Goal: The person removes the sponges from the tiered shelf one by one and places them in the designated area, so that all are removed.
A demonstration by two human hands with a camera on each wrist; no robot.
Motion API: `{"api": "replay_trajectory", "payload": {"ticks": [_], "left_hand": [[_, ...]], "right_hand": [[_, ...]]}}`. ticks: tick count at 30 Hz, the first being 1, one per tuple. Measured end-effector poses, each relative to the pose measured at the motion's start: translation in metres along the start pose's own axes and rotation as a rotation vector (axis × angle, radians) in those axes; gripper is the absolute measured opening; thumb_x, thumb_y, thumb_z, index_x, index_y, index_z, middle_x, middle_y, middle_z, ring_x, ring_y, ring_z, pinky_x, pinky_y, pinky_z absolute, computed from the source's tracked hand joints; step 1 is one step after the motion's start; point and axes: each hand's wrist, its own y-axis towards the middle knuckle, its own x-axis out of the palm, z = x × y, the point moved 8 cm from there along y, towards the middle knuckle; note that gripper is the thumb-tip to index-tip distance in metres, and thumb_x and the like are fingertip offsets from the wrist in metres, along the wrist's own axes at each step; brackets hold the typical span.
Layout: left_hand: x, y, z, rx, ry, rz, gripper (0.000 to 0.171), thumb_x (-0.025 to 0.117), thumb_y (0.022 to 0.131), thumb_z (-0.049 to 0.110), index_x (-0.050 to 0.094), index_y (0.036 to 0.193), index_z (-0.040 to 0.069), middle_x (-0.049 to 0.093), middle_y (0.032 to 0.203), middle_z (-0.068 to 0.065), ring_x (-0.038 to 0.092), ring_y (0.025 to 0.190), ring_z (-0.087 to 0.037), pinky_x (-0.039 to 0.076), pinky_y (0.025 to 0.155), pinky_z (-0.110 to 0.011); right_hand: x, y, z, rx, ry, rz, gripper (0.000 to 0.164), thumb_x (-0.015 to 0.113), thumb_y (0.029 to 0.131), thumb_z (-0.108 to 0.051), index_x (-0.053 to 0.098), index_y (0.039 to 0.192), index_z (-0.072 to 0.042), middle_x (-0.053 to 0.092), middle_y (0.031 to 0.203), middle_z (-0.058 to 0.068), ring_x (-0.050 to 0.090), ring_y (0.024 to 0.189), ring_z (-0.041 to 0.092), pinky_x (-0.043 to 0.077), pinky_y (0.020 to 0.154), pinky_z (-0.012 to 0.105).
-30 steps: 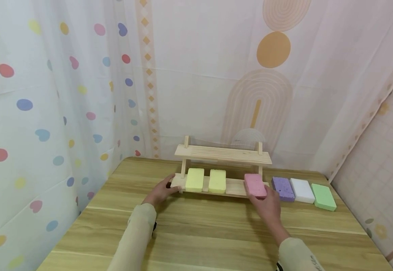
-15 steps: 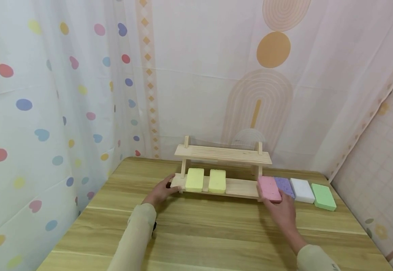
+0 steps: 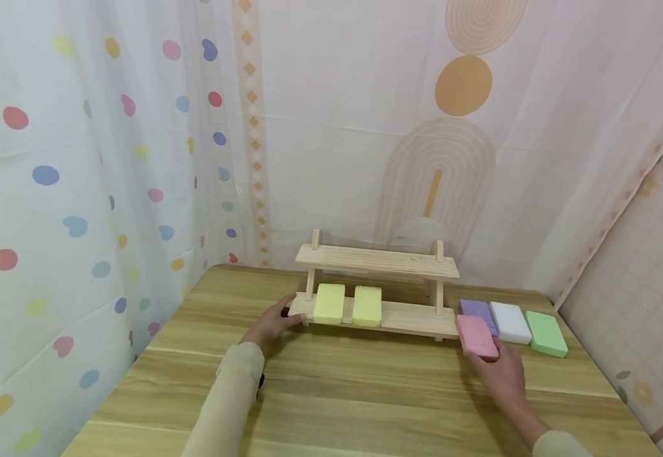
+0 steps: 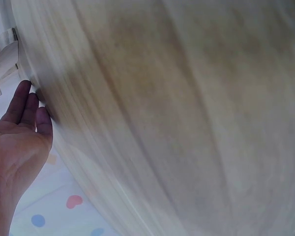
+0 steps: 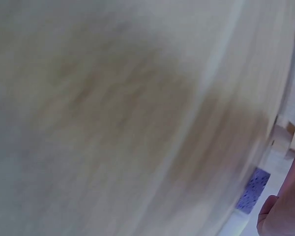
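My left hand (image 3: pixel 271 324) grips the left end of the wooden two-tier shelf (image 3: pixel 408 317), thumb in front and fingers behind; the left wrist view shows its palm and several fingers (image 4: pixel 23 105). Two yellow sponges (image 3: pixel 329 303) lean side by side on the lower tier. Off the shelf's right end, my right hand (image 3: pixel 503 374) pinches a pink sponge (image 3: pixel 477 336) by its near end. The pink sponge overlaps the lower part of a purple sponge (image 3: pixel 478 312) in the head view. In the right wrist view only part of the right hand (image 5: pixel 287 211) shows.
A white sponge (image 3: pixel 510 322) and a green sponge (image 3: pixel 547 333) lie in a row right of the purple one. The wooden table (image 3: pixel 366 393) ends at patterned curtains (image 3: pixel 331 158) behind and at the left. The shelf's upper tier (image 3: pixel 377 259) bears no sponges.
My right hand has carried the pink sponge off the right end of the lower tier, rightward and toward me, past the purple sponge. The left hand has stayed at the shelf's left end.
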Motion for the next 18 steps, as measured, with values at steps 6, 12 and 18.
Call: {"api": "replay_trajectory", "payload": {"ticks": [6, 12, 18], "left_hand": [[0.001, 0.0, 0.002, 0.011, 0.022, -0.008, 0.079, 0.063, 0.097, 0.041, 0.023, 0.159, 0.014, 0.034, 0.152, -0.031, 0.03, 0.141, -0.045, 0.026, 0.112, -0.059], [0.0, 0.0, 0.002, 0.007, 0.029, -0.003, 0.079, 0.064, 0.097, 0.041, 0.023, 0.159, 0.014, 0.034, 0.152, -0.03, 0.029, 0.142, -0.045, 0.025, 0.113, -0.059], [0.0, -0.001, 0.003, 0.014, 0.029, -0.005, 0.079, 0.063, 0.097, 0.043, 0.024, 0.159, 0.014, 0.034, 0.152, -0.031, 0.03, 0.141, -0.045, 0.026, 0.112, -0.06]], "right_hand": [[-0.006, -0.002, 0.011, -0.022, -0.03, -0.009, 0.081, 0.071, 0.09, -0.028, 0.032, 0.146, 0.016, 0.041, 0.136, 0.04, 0.039, 0.127, 0.051, 0.032, 0.106, 0.06], [-0.008, -0.004, 0.018, -0.018, -0.063, -0.014, 0.081, 0.07, 0.091, -0.029, 0.032, 0.146, 0.016, 0.042, 0.136, 0.041, 0.04, 0.127, 0.052, 0.032, 0.106, 0.061], [-0.01, -0.005, 0.021, -0.019, -0.084, -0.016, 0.081, 0.071, 0.09, -0.031, 0.035, 0.143, 0.019, 0.044, 0.134, 0.042, 0.043, 0.126, 0.052, 0.035, 0.104, 0.06]]}}
